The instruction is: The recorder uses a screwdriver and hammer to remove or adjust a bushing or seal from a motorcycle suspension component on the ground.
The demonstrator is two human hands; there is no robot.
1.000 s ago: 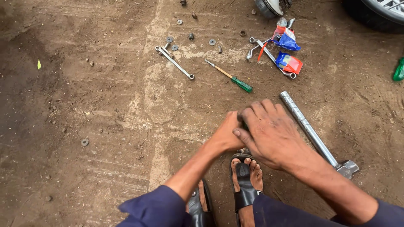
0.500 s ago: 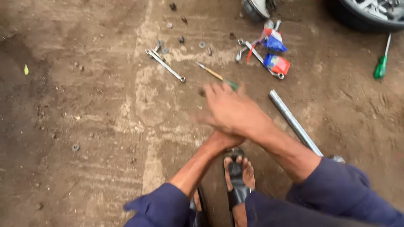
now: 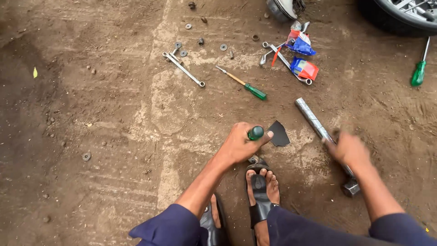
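Bare dirt ground: left hand [image 3: 239, 146] fist-closed around a green-handled tool [image 3: 255, 133]; blurred right hand [image 3: 349, 150], at three o'clock, closed on the hammer [image 3: 321, 133]. A mistimed strike could hit knuckles.

Bare packed dirt ground [image 3: 91, 136], flat daylight

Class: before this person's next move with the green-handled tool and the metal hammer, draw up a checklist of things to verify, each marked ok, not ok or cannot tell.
1. Left hand closed firmly round the green-handled tool: ok.
2. Tool tip seated on the part by the foot: cannot tell, hidden by the hand.
3. Right hand grasping the hammer: cannot tell, blurred.
4. Toes away from the work point: not ok, right beside it.
5. Black shard away from the left hand: not ok, lies right beside it.
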